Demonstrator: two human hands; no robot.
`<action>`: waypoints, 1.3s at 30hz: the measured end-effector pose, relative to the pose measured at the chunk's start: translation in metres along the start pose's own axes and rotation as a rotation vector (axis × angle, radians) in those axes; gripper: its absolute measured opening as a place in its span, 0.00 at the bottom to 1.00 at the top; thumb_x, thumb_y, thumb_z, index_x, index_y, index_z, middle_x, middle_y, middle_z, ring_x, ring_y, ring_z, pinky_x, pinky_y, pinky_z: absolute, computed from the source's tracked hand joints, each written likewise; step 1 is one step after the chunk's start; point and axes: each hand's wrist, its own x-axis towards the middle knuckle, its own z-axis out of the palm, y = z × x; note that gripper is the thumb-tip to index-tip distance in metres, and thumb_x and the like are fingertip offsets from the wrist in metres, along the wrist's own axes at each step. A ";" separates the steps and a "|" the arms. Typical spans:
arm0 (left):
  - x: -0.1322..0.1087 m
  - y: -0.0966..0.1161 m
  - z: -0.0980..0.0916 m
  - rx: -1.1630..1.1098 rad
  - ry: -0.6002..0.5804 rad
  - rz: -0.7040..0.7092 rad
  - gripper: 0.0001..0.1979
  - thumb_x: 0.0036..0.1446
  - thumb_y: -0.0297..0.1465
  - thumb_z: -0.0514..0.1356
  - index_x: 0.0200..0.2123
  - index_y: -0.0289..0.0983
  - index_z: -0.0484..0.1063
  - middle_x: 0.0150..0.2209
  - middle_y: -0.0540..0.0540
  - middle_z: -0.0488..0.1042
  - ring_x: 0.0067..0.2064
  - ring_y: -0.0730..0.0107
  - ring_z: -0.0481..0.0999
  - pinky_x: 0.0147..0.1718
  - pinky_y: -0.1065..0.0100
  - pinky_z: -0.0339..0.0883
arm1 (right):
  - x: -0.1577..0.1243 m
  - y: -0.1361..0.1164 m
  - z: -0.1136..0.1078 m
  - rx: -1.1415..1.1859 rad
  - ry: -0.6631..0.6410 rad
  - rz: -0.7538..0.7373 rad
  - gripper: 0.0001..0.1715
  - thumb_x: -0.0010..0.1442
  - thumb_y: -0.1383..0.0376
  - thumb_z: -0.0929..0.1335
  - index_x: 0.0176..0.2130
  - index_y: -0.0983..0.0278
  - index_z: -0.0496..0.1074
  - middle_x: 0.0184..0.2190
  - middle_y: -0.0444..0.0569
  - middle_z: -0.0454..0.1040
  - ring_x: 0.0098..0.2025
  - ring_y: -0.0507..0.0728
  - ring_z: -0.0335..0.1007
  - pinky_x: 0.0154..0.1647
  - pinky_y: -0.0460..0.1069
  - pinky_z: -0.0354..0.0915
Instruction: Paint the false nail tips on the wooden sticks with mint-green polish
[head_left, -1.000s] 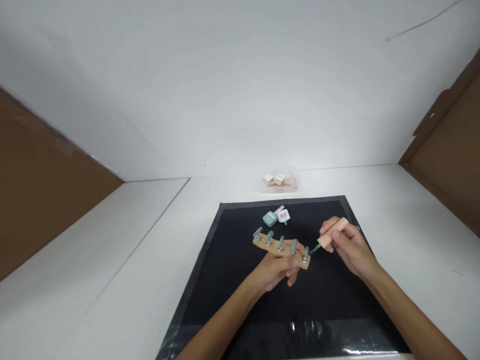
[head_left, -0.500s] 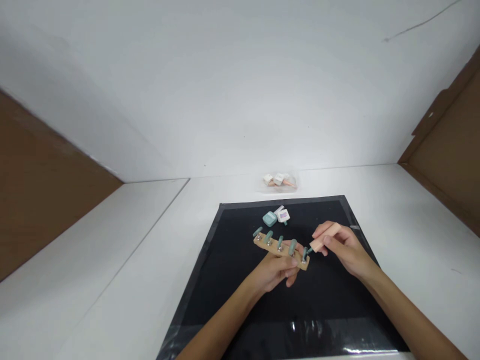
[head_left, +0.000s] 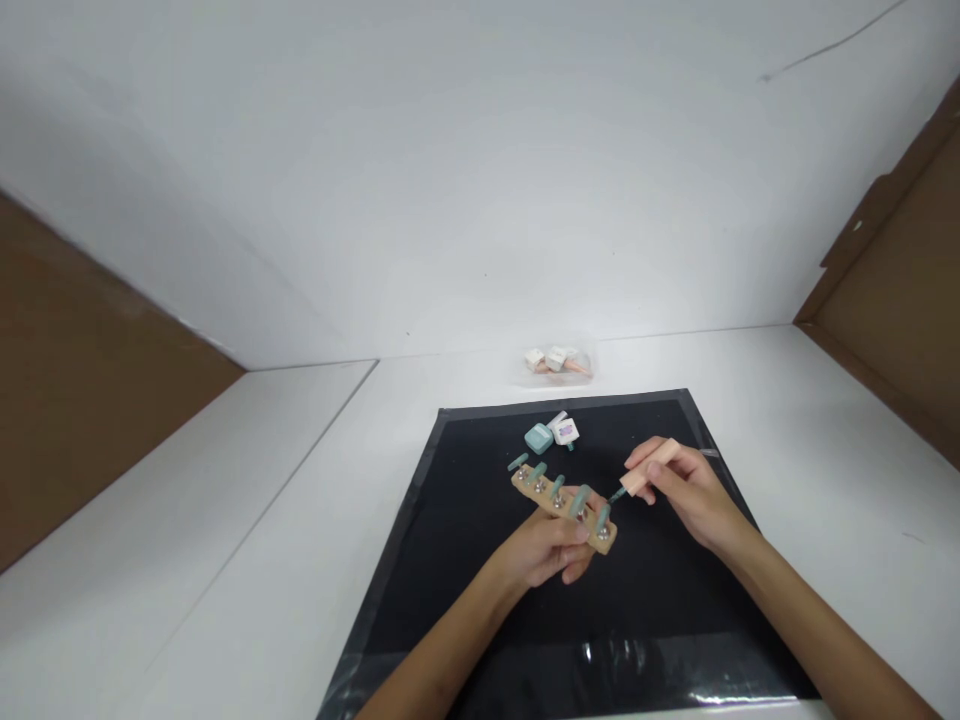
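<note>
My left hand (head_left: 546, 552) grips a tan wooden holder strip (head_left: 560, 499) from below, lifted over the black mat (head_left: 465, 560). Several teal-painted nail tips stand along the strip on metal studs. My right hand (head_left: 686, 490) pinches a peach-coloured brush cap (head_left: 648, 467). Its thin teal brush points left and down toward the nail tips at the strip's right end. Just behind the strip stands a teal polish bottle (head_left: 538, 437) beside a small white bottle (head_left: 565, 430).
A clear bag with small pale bottles (head_left: 559, 361) lies on the white table beyond the mat. Brown cardboard panels stand at the far left (head_left: 90, 380) and far right (head_left: 900, 290). The mat's near edge is glossy plastic.
The strip's right end has tilted down toward me. My right hand moved a little left with the brush cap, and the brush tip came off the last nail tip.
</note>
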 end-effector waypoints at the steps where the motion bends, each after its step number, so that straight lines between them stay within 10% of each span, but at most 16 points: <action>1: 0.000 0.000 -0.001 -0.005 -0.005 -0.002 0.14 0.39 0.31 0.67 0.31 0.34 0.69 0.22 0.53 0.70 0.12 0.89 0.52 0.09 0.81 0.53 | 0.000 -0.002 0.001 0.010 0.014 0.002 0.17 0.52 0.53 0.70 0.30 0.65 0.74 0.21 0.45 0.70 0.20 0.49 0.59 0.21 0.46 0.57; 39: 0.002 0.001 0.000 -0.014 -0.022 -0.024 0.14 0.39 0.30 0.68 0.30 0.33 0.69 0.18 0.55 0.66 0.12 0.88 0.52 0.09 0.81 0.56 | 0.000 -0.005 0.005 -0.036 0.018 -0.020 0.18 0.50 0.51 0.70 0.27 0.64 0.74 0.22 0.45 0.69 0.19 0.48 0.56 0.20 0.46 0.55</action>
